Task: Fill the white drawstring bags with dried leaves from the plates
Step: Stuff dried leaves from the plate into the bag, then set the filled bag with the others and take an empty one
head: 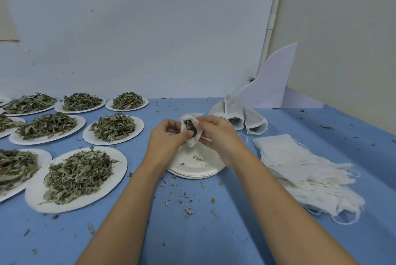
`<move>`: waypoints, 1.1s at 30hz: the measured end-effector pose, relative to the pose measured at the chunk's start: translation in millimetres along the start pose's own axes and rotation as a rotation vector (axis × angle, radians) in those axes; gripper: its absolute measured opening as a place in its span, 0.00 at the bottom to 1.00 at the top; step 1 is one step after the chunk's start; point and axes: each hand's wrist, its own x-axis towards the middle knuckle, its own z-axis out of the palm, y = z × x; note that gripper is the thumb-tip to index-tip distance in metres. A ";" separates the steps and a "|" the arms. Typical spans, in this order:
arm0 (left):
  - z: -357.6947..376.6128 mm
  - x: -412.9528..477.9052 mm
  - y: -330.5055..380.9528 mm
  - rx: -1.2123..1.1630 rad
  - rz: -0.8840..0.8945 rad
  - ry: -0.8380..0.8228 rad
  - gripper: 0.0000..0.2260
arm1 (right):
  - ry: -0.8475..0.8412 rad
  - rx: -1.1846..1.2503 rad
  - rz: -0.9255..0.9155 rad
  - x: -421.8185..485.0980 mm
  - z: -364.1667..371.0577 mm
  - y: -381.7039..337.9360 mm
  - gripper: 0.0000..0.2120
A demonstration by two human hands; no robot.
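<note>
Two hands are seen over the middle of the blue-covered desk point(192, 232), both grasping one small white fabric drawstring bag point(194, 140). The bag's left side is pinched by the left hand point(166, 136), thumb at the mouth. The right side is gripped by the right hand point(216, 134), fingers curled over the top. The mouth is held open toward the camera, and dark dried leaves point(189, 126) are seen inside it. The bag is held over a stack of round white paper plates point(192, 173); whether it touches the stack cannot be told. Only a few leaf bits are left on the top plate.

Heaped white paper plates are laid in rows along the left side of the desk, at least eight counted, some cut off at the frame's left edge. The nearest heaped plate point(119, 168), piled with dried green leaves point(79, 174), is placed toward the near-left corner, well apart from the stack.

Three filled white bags point(235, 112) are grouped toward the far edge, just right of the hands, with leaves visible at two mouths. A flat pile of empty white drawstring bags point(300, 164) is laid near the right edge, strings trailing off its sides. A curved white board point(272, 84) is stood upright at the far-right corner. Leaf crumbs point(188, 211) are scattered over the desk.
</note>
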 end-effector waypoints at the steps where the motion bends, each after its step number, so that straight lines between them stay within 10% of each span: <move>1: 0.3 0.1 -0.3 0.002 0.000 0.013 0.08 | 0.005 -0.020 -0.022 0.6 0.4 0.3 0.06; 7: 2.7 -1.0 2.5 0.435 0.253 0.258 0.09 | 0.360 -0.770 -0.458 -0.4 6.1 10.0 0.10; 11: 14.6 2.8 11.4 0.590 0.406 0.300 0.06 | 0.312 -0.714 -0.435 9.8 11.8 5.2 0.13; 26: 46.7 104.4 9.3 0.301 0.047 -0.043 0.13 | 0.139 -0.945 -0.443 109.2 -7.0 -19.8 0.18; 33: 64.6 119.6 -17.1 0.462 -0.087 -0.263 0.21 | 0.083 -1.566 -0.168 132.4 -19.7 5.4 0.13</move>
